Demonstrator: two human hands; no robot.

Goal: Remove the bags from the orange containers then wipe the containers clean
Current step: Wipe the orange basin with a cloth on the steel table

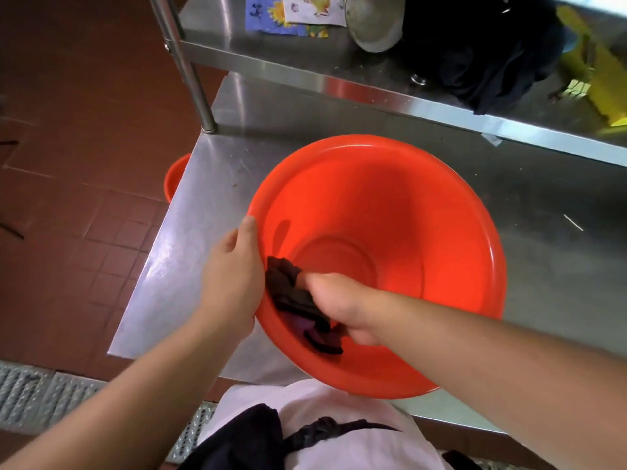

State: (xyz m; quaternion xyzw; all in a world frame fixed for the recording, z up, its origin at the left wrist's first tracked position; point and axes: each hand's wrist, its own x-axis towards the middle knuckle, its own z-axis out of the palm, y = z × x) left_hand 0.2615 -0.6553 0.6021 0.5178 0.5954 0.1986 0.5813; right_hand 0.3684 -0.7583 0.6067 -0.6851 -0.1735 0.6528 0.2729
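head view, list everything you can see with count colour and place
orange basin: 1, orange, tilted on the steel table's near edge
dark cloth: 1, blackish, inside the basin on its near-left wall
second orange container: 1, orange, below the table's left edge, mostly hidden
steel table: 1, silver, centre
upper shelf: 1, silver, above the table
printed cloths: 2, blue and white, on the shelf
metal pot: 1, grey, on the shelf
dark fabric heap: 1, black, on the shelf
yellow object: 1, shelf, right
left hand: grips the basin rim
right hand: holds the cloth

Bright overhead light; glare streaks on steel table (176,239); soft overall blur; wide-angle bending at edges.
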